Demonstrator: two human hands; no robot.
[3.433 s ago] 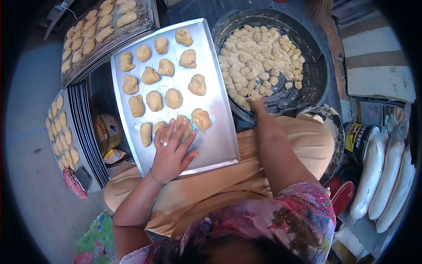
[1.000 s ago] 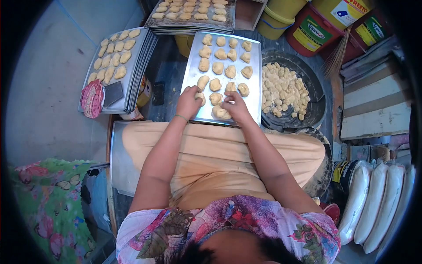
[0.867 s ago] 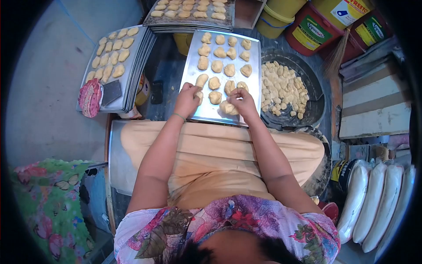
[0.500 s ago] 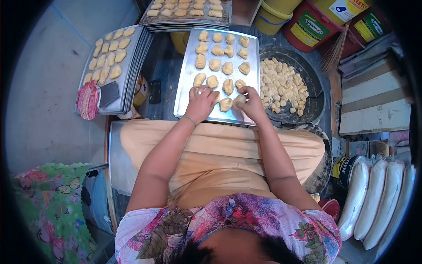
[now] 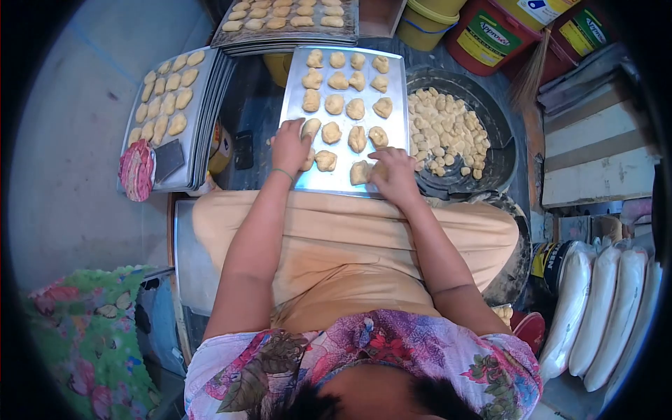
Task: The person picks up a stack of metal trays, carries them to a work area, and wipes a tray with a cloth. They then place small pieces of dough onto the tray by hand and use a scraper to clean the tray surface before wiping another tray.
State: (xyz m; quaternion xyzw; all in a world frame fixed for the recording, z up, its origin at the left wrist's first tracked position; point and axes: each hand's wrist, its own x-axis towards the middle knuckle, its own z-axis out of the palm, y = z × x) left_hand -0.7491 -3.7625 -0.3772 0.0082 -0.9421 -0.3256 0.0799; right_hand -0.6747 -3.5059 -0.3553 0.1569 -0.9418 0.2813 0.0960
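Observation:
A metal baking tray (image 5: pixel 343 187) in front of me carries rows of pale dough pieces. My left hand (image 5: pixel 288 145) is at its left edge, fingers apart, beside an elongated dough piece (image 5: pixel 311 129). Another dough piece (image 5: pixel 308 161) is partly covered by that hand, and a rounder dough piece (image 5: pixel 325 161) lies to its right. Near the tray's front right, my right hand (image 5: pixel 396 175) has its fingers bent around a dough piece (image 5: pixel 379 172) that they mostly hide. Just left of these fingertips sits one more dough piece (image 5: pixel 360 172).
To the right, a wide black pan (image 5: pixel 500 157) holds many small dough lumps (image 5: pixel 448 129). Stacked trays with shaped dough stand at left (image 5: pixel 210 119) and at the back (image 5: pixel 280 42). A pink cloth (image 5: pixel 136 170), a phone (image 5: pixel 243 149) and buckets (image 5: pixel 483 38) are around.
My left hand has shifted left to the tray's edge. Two front-row dough pieces now lie farther left. My right hand has come slightly lower on the tray, and the view has shifted a little.

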